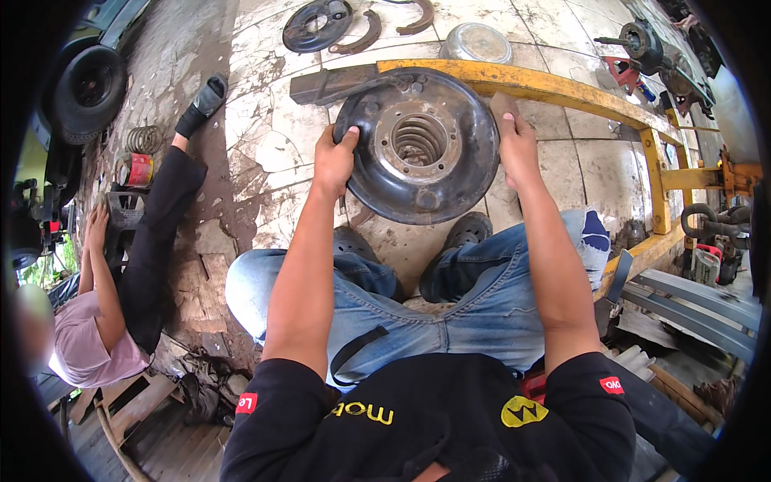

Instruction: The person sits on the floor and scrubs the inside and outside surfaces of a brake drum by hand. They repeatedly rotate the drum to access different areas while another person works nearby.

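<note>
Over my lap I hold a round black brake backing plate (470, 169) by its two sides. It has a large central hole with small bolt holes around it, and a rusty coil spring (419, 138) shows through that hole. My left hand (333, 161) grips the left rim, thumb on top. At the opposite rim is my right hand (520, 153), closed, with its thumb beside a brown flat piece (503, 107) that sticks out past the plate; what that piece is I cannot tell. The fingers of both hands are partly hidden.
A yellow metal frame (514, 79) runs behind the plate and down the right. On the tiled floor lie another black plate (316, 24), brake shoes (359, 34) and a metal pan (478, 42). To the left another person (100, 329) sits near a tyre (90, 84).
</note>
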`<state>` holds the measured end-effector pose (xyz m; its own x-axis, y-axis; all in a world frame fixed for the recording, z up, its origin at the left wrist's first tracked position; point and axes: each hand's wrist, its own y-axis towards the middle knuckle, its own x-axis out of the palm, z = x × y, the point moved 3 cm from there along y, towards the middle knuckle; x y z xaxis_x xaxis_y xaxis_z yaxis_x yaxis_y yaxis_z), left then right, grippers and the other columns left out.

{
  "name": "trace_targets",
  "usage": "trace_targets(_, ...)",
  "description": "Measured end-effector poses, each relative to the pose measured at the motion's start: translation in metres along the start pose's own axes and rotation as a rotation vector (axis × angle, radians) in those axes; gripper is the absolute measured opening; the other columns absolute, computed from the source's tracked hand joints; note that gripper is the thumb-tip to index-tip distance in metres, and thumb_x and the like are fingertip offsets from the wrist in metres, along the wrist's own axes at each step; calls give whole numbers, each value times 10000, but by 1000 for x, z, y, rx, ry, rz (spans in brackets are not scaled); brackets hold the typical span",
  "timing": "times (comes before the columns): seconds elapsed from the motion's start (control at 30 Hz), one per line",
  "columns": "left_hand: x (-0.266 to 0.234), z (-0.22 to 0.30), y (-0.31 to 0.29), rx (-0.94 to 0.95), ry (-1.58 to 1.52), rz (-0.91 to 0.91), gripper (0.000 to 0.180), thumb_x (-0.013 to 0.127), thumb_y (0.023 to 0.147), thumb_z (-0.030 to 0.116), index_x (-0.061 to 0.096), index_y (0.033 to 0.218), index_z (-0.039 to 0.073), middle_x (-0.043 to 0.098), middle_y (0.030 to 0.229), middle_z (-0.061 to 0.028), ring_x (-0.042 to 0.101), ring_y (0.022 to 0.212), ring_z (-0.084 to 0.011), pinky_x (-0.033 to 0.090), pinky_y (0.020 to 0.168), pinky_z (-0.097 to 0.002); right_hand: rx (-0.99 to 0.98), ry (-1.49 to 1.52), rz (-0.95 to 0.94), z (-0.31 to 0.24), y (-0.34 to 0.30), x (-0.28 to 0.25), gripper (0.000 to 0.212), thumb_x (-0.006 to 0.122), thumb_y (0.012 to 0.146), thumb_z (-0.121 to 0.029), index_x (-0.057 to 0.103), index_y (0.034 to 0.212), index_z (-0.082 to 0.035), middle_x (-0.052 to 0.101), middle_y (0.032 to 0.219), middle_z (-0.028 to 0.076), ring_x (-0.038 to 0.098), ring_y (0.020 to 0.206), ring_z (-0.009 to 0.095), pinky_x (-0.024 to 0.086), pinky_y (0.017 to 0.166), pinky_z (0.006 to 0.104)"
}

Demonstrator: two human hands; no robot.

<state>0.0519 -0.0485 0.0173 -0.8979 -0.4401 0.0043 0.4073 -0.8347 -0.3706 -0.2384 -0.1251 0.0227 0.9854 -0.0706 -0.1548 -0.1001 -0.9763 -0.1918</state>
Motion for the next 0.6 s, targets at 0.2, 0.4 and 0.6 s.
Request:
trace_targets(0.2,3,-7,7,64,4,-46,368,583,942,178,530,1214,-63,643,1048,-154,620,886,-213,514,776,-337,-48,-111,-4,-1,0,-1,440,428,1026,-256,524,1317,59,583,1294,198,563,1157,267,413,978,341)
trace_targets(0.4,5,-17,19,151,74,-33,338,600,920,188,576,1139,-68,664,1013,-153,619,886,-214,484,813,-337,-742,-893,-24,-18,-27,13,466,383,1020,-272,434,1396,-3,475,1396,253,432,1325,393,366,1082,457)
trace_targets(0.6,5,-15,20,153,137,-1,355,606,913,200,575,1143,-68,667,1032,-172,624,901,-233,478,828,-339,-679,-1227,-427,14,-74,50,627,340,1020,-449,343,1460,-3,253,1551,207,204,1455,351,251,1159,477)
